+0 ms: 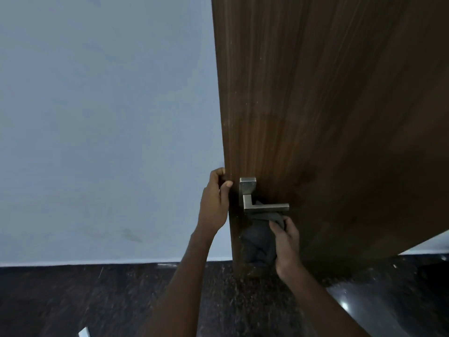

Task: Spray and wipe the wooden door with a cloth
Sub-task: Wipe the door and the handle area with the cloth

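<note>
Wooden door (328,105), metal handle (263,203); left hand (215,203) grips door edge; right hand (286,242) holds dark cloth (258,242) bunched under handle.

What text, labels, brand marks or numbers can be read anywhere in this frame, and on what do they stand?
None can be read.
Wooden door: wood grain only, no lettering.
Metal door handle and its square plate: no brand mark shows.
Dark cloth, held by the right hand: no tag or print shows.
Wall and floor: no signs.
</note>
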